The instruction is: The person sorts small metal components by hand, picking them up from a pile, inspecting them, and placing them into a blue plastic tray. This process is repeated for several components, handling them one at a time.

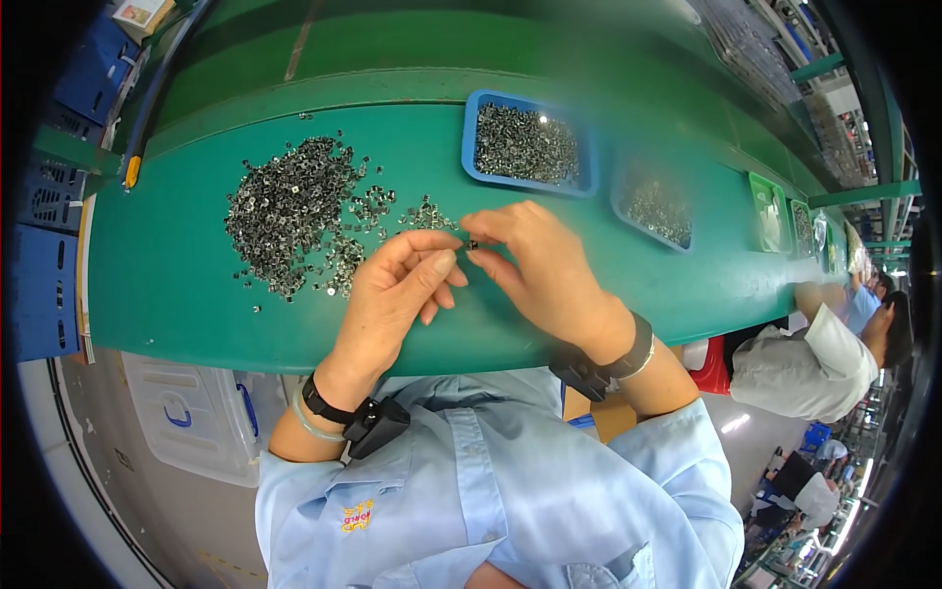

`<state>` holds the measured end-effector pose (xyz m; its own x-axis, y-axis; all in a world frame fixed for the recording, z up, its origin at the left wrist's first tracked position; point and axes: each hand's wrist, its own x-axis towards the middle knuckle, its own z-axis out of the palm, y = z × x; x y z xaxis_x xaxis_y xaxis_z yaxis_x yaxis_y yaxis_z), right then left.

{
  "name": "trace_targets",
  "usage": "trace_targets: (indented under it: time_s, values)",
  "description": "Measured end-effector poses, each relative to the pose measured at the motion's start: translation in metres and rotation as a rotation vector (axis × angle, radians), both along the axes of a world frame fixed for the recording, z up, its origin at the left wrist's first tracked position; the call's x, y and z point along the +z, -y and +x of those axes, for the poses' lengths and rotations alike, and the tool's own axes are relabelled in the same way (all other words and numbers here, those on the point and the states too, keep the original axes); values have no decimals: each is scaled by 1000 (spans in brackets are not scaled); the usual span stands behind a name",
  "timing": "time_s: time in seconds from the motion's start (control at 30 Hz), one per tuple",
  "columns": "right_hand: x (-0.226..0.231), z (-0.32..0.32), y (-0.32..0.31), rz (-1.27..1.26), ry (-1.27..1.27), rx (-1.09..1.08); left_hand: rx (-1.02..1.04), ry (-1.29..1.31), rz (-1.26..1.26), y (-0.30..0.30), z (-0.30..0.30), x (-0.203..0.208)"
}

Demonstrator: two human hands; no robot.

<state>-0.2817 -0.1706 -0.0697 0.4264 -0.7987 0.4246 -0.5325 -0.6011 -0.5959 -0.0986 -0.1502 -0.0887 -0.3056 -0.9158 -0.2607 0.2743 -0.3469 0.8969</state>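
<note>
Right hand (545, 263): grip clamped on small metal part (473, 245). Left hand (385, 293): fingers bunched, hold unclear. Both inside table's (648, 285) near edge; narrow green gap separates right hand from larger blue tray (525, 182).

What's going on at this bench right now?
A person's right hand pinches a small dark metal part between thumb and fingers, above the green worktable. The left hand is close beside it, fingers curled; whether it holds anything is unclear. A loose pile of small metal parts lies to the left. Beyond the hands, a blue tray holds many more, and a second blue tray, blurred, stands to its right.
</note>
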Motion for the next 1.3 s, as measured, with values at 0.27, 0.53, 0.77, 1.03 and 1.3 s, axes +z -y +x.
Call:
trace_targets:
  time_s: [0.27, 0.53, 0.77, 1.03, 1.3]
  values:
    - [-2, -7, -8, -9, 26, 37, -44, -62, 77, 5, -14, -2]
    - [-13, -23, -10, 161, 158, -7, -46, -57, 64, 4, -20, -5]
    - [-13, -22, -13, 348, 275, -24, 13, 192, -247, -2, -26, -8]
    - [-14, -24, -16, 380, 319, -57, 116, 458, -511, -5, -24, -8]
    - [-12, -17, -16, 569, 461, -85, 129, 526, -591, -4, -26, -8]
